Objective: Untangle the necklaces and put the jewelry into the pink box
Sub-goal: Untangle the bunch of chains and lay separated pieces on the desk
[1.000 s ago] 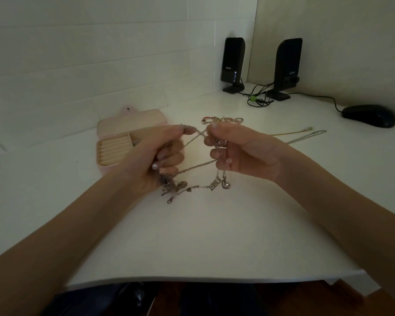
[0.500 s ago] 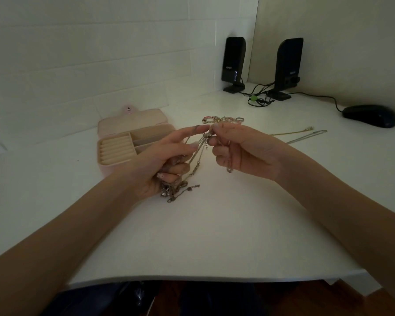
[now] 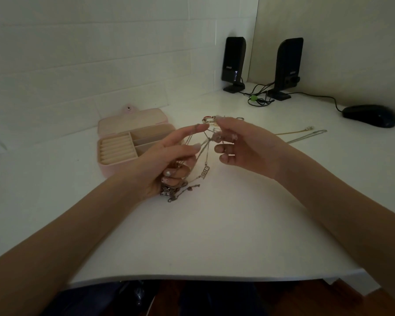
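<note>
A tangle of thin silver necklaces (image 3: 203, 158) with small charms hangs between my hands above the white desk (image 3: 214, 224). My left hand (image 3: 167, 160) grips the lower bunch in its curled lower fingers, its index finger stretched out. My right hand (image 3: 244, 144) pinches the chains at their upper end between thumb and fingertips. The pink box (image 3: 132, 142) lies open to the left, with ring rolls and two compartments. Rings and a bracelet (image 3: 209, 119) lie behind my fingertips. A gold chain (image 3: 292, 132) and a silver chain (image 3: 306, 137) lie stretched out at the right.
Two black speakers (image 3: 234, 63) (image 3: 287, 67) with cables (image 3: 258, 99) stand at the back corner. A black mouse (image 3: 369, 115) lies at the far right. The white wall runs behind the box. The desk's front edge (image 3: 192, 278) is close to me.
My hands drew close together, then moved slightly apart. The chains that were stretched flat between them now hang down from my right fingertips. My left index finger has straightened.
</note>
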### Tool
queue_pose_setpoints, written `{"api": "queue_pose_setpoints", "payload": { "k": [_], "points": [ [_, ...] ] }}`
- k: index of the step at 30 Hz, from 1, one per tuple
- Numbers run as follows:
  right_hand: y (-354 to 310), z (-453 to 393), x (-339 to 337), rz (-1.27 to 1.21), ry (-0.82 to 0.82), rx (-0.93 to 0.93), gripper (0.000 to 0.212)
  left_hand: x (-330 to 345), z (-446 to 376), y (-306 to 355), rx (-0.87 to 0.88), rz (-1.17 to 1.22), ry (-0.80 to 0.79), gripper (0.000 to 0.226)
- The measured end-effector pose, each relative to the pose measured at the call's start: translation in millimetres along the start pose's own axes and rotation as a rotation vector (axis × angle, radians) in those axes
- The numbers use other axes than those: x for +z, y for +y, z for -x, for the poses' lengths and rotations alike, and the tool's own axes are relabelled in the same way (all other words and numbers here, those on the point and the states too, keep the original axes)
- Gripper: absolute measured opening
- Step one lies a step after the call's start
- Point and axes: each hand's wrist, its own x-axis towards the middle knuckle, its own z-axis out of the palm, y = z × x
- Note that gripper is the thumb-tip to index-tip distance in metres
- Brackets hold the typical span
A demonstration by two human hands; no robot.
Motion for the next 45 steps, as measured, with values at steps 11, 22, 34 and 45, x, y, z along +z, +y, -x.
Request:
{"api": "queue_pose_setpoints", "payload": {
  "k": [11,22,34,45],
  "points": [
    [7,-2,3,0.361,0.061,-0.352,0.038,-5,2,4,0.012,0.232,-0.075,0.031],
    [-6,2,-3,-0.448,0.042,-0.168,0.010,-2,2,0,-0.106,0.013,-0.040,0.024],
    [-7,3,-1,-0.196,-0.028,-0.148,0.007,-3,-9,-11,0.220,-0.110,0.261,0.029],
    [-1,2,1,0.141,-0.025,-0.258,0.013,-4,-5,-6,0.351,-0.303,0.443,0.029]
  ]
}}
